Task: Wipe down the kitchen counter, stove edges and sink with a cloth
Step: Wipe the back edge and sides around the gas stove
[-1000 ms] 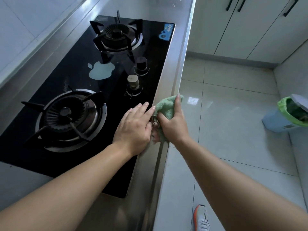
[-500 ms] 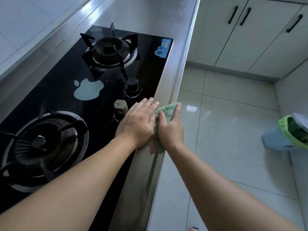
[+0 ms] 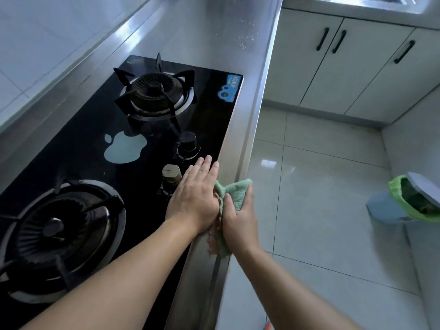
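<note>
A soft, light green cloth [image 3: 234, 195], judged pliable and best bunched in the palm, was gripped by the right hand [image 3: 239, 221] on the steel counter edge [image 3: 252, 129] at lower centre. The left hand [image 3: 194, 198] was laid flat, fingers straight, just beside 2 stove knobs [image 3: 171, 175]; open rim was left toward upper centre.
</note>
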